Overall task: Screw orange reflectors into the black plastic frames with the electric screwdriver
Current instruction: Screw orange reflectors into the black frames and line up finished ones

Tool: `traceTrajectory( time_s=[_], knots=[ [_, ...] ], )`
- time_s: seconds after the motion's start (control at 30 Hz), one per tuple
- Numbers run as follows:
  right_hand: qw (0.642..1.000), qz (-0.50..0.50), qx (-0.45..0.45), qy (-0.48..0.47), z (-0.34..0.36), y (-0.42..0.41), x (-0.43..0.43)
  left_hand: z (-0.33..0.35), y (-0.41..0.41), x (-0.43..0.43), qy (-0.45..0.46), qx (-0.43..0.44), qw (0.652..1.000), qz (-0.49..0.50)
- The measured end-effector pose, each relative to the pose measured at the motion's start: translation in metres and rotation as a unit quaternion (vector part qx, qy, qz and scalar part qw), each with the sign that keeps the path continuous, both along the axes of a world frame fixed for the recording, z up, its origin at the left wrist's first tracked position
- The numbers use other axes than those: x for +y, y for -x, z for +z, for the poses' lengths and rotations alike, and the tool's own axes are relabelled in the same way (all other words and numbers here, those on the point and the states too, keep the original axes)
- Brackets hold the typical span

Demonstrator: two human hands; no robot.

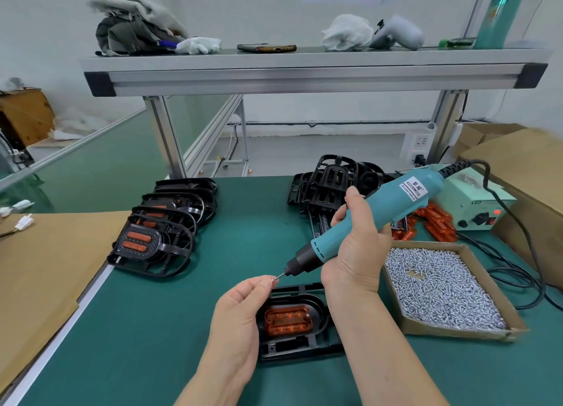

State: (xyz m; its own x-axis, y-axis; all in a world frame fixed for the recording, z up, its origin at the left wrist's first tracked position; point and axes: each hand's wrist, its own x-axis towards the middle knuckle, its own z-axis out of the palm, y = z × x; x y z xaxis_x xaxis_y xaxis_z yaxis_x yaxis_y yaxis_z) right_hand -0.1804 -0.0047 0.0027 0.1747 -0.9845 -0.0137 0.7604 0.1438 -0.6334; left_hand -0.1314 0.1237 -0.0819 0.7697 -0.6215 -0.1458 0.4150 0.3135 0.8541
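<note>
Loading the bit looks like the step in hand. The left hand pinches a small silver screw against the tip of the teal electric screwdriver, which the right hand grasps round its barrel, held tilted above the work.

Below them, near the front edge of the green table, lies a black plastic frame with a translucent orange reflector seated in it. Next, I'd say, the driver must come upright over a screw hole. The left wrist covers the frame's left side and would need to shift.

A cardboard tray of loose silver screws sits just to the right. A row of finished frames stands toward the left edge. A heap of empty black frames and spare orange reflectors lie toward the back. The driver's black cable trails off to the right.
</note>
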Motion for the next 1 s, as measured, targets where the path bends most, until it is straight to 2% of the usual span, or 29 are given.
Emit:
traceTrajectory(
  time_s=[0.3,0.47,0.53,0.73,0.9,1.0],
  knots=[
    [1.0,-0.008,0.024,0.009,-0.004,-0.002,-0.002,-0.003,0.001,0.0,-0.013,-0.018,1.0,-0.009],
    [1.0,-0.004,0.024,0.004,-0.003,-0.003,-0.003,-0.005,-0.004,0.001,-0.056,-0.133,0.99,0.011],
    [0.999,-0.001,0.043,0.012,-0.004,-0.005,-0.003,-0.007,-0.008,0.003,-0.091,-0.199,0.976,0.008],
    [0.995,0.019,0.074,0.062,-0.007,-0.008,0.001,-0.007,-0.018,0.008,-0.172,-0.388,0.906,0.002],
    [0.992,0.017,0.075,0.095,-0.008,-0.012,0.013,-0.011,-0.021,0.011,-0.203,-0.466,0.861,0.029],
    [0.992,0.024,0.079,0.098,-0.009,-0.013,0.013,-0.013,-0.021,0.013,-0.203,-0.492,0.846,0.037]
  ],
)
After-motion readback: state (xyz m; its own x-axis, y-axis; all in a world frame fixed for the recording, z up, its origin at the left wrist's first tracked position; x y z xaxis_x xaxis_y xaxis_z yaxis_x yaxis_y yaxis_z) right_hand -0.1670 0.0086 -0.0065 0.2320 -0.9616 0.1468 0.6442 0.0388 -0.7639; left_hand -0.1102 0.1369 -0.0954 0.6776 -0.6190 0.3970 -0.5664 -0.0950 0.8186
